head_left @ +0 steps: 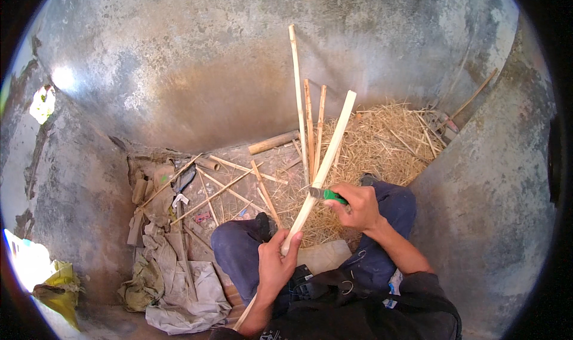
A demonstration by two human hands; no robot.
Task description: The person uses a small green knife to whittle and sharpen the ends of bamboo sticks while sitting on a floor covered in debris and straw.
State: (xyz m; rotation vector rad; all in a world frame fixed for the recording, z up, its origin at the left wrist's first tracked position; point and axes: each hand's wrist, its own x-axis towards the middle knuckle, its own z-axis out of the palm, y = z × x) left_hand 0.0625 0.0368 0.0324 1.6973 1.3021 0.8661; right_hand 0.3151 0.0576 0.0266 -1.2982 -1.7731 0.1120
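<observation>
My left hand [277, 263] is closed around the lower part of a long pale bamboo strip [335, 138]. The strip slants up and to the right, away from my lap, and its thin tail runs back under my left forearm. In my right hand [358, 206] is a green-handled knife [330, 194], its short grey blade lying across the strip above my left hand. Most of the handle is hidden in my fist. Beyond the strip, a tall bamboo stick [296, 77] and two shorter sticks [309, 119] lean toward the far wall.
Wood shavings [388, 140] are heaped at the far right. Several thin sticks [230, 188] and a bamboo tube [273, 143] lie ahead and left. Crumpled cloth sacking [188, 295] is at the near left. Weathered walls [209, 59] close in around me, and my bent knees flank the work.
</observation>
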